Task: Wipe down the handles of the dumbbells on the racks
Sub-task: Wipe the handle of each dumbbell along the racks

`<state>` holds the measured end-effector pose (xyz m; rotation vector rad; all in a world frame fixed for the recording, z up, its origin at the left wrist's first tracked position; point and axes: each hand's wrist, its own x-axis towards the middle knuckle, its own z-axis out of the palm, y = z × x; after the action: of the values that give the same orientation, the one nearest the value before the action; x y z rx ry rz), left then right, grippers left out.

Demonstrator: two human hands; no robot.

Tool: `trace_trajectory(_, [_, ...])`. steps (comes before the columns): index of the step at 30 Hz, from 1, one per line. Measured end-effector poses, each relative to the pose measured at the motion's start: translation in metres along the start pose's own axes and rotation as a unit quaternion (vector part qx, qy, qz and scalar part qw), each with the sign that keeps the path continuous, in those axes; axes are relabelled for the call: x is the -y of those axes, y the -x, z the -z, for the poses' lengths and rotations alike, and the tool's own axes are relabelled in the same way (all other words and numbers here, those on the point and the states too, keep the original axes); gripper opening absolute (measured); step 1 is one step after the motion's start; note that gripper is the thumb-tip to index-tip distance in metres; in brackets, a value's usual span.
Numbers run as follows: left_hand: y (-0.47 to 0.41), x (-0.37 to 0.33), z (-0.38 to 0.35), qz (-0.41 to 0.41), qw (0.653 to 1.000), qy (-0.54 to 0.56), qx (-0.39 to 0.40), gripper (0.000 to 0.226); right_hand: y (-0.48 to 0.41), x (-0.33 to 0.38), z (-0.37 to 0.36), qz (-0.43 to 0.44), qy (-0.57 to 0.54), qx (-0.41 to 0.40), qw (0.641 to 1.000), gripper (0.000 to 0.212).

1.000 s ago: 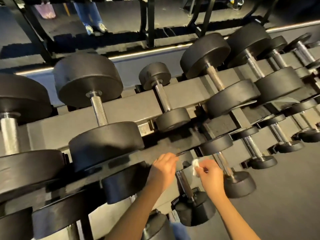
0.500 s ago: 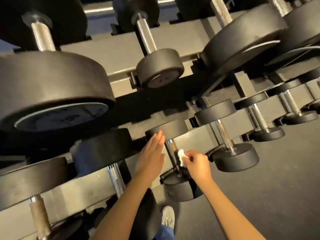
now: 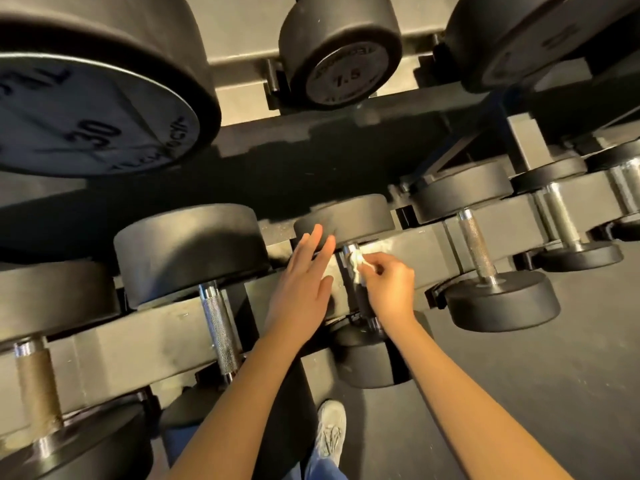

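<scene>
The right hand [image 3: 391,285] pinches a white wipe [image 3: 358,268] against the handle [image 3: 348,252] of the centre dumbbell [image 3: 346,220], near its 12 o'clock end. The left hand [image 3: 301,285], fingers straight and holding nothing, sits at 9 o'clock. Better to wrap the wipe round and drag toward 6 o'clock.

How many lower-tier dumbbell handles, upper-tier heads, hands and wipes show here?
lower-tier handles: 6
upper-tier heads: 3
hands: 2
white wipe: 1
Total: 12
</scene>
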<state>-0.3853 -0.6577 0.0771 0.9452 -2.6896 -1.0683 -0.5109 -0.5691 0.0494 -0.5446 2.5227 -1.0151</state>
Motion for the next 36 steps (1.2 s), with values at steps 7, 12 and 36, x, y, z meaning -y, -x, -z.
trace_trajectory(7, [-0.001,0.001,-0.005,0.004,1.0,0.005,0.001,0.064,-0.008,0.0,-0.004,0.012,-0.026,-0.007,1.0,0.015])
trace_trajectory(12, [-0.001,-0.002,-0.004,0.009,1.0,0.004,0.006,0.065,0.014,-0.009,0.024,0.003,0.113,0.095,0.989,0.01])
trace_trajectory(36, [-0.002,-0.003,-0.004,-0.001,0.999,-0.04,-0.035,0.067,-0.003,-0.007,0.034,0.021,0.075,0.119,0.99,0.014])
